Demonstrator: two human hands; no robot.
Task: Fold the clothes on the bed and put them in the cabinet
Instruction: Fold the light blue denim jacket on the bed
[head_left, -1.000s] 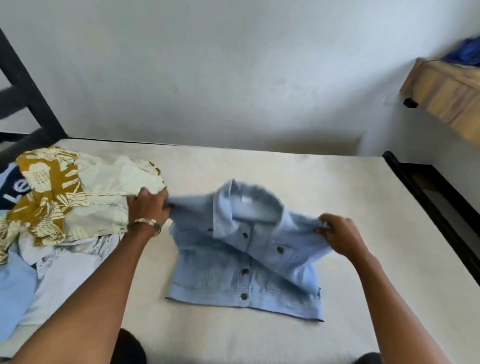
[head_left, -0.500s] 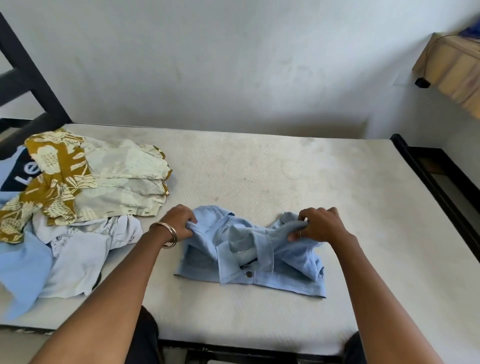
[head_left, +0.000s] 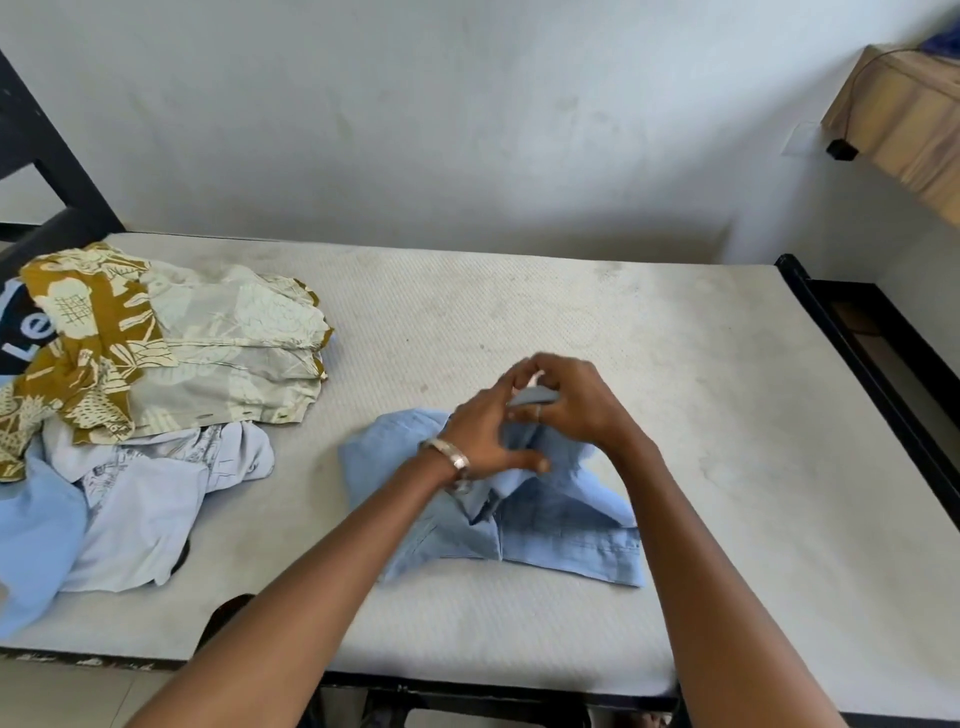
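- Head view: the denim jacket (head_left: 545, 525) lies on the bed (head_left: 675, 364) just in front of the person, near the front edge and a little right of centre. It is partly folded, and its long axis runs left to right across the mattress.
- Head view: both hands meet over the far middle of the jacket. The left hand (head_left: 485, 436), with a metal bangle (head_left: 452, 457) at the wrist, pinches cloth between thumb and fingers. The right hand (head_left: 569, 402) is curled closed on a raised flap of denim, which shows between its fingers.
- Head view: the relation that matters is that the jacket spreads out below and towards the person from the two hands, so the held flap would probably come down and towards the body to close the fold. Both hands are equally near; neither has the advantage.
- Head view: the unfolded clothes wait at the left end of the bed, well apart from the jacket: a mustard floral shirt (head_left: 156, 343) on top and a pale printed shirt (head_left: 156, 493) beside it.
- Head view: a wooden cabinet (head_left: 904, 109) shows at the upper right; whether this is the target cabinet I cannot tell. Judged from this, the folding is at an early stage.
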